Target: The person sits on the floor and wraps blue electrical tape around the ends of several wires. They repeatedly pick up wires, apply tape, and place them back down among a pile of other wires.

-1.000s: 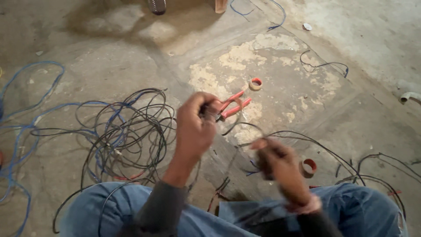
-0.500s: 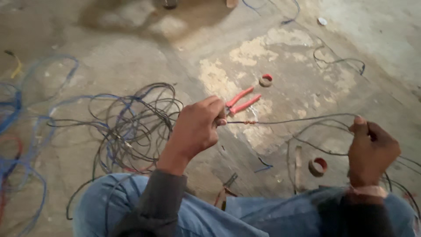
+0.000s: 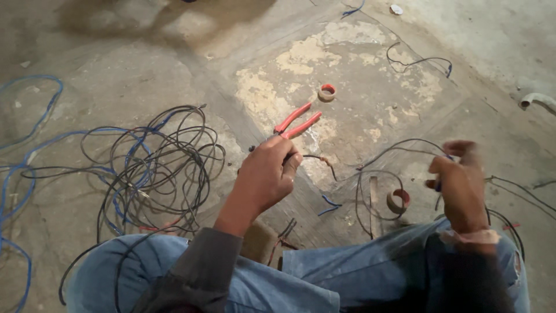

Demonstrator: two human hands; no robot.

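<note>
My left hand (image 3: pixel 265 177) is closed around red-handled pliers (image 3: pixel 296 123) whose handles stick up and to the right; a short dark wire end (image 3: pixel 324 162) curves out from the same fist. My right hand (image 3: pixel 457 182) is raised over my right knee, blurred, with fingers curled around a thin black wire (image 3: pixel 394 152) that loops down to the floor. I sit cross-legged in blue jeans (image 3: pixel 301 278) on a concrete floor.
A tangle of black and blue wires (image 3: pixel 150 168) lies left of my left arm. Blue cable (image 3: pixel 23 174) runs along the left edge. Two tape rolls sit on the floor, one far (image 3: pixel 326 93), one near my knee (image 3: pixel 398 200). A white pipe end (image 3: pixel 536 101) shows at right.
The wire stretched taut between my hands half a second ago is slack now. My right hand has moved in and up. My left hand still holds the pliers.
</note>
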